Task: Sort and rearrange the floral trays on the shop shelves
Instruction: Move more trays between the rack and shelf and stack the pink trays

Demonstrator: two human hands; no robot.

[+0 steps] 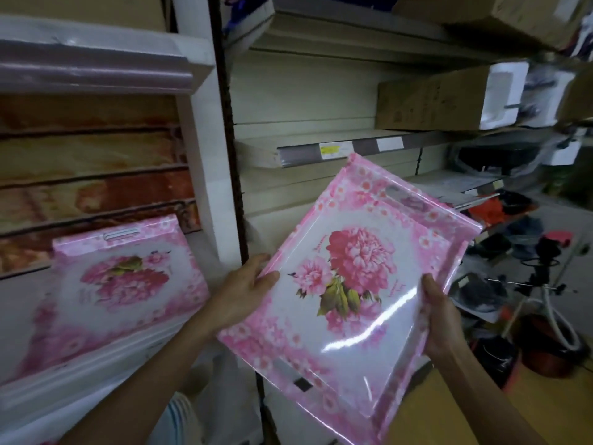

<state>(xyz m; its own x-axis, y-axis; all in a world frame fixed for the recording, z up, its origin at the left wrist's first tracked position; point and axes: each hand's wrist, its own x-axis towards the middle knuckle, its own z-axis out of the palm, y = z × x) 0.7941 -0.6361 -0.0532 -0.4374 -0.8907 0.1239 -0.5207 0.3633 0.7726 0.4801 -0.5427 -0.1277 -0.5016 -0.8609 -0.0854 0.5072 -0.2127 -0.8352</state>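
Both hands on one item. My left hand (pixel 247 289) grips the left edge of the pink floral rectangular tray wrapped in clear plastic film (pixel 353 281), thumb lying over the rim, fingers curled behind it. My right hand (pixel 438 316) clamps the right edge the same way, thumb on the front, fingers hidden behind. Both forearms reach up from the bottom of view, the left one crossing in from lower left.

The held tray is tilted, its top corner leaning right, in the air in front of the grey metal shelf edge (pixel 353 147) of the right-hand bay. It touches no shelf.

A second pink floral tray (pixel 125 284) leans upright in the left bay, in front of a stack of orange-brown patterned trays (pixel 93 184). Its lower part is cut off by a white ledge.

Hard to make out: small script beside the printed flowers on the held tray, unreadable. A yellow price label (pixel 335 150) on the shelf edge, text blurred. Brown cardboard boxes (pixel 433 97) above it carry print I cannot read. Dark goods at lower right are too blurred to identify.
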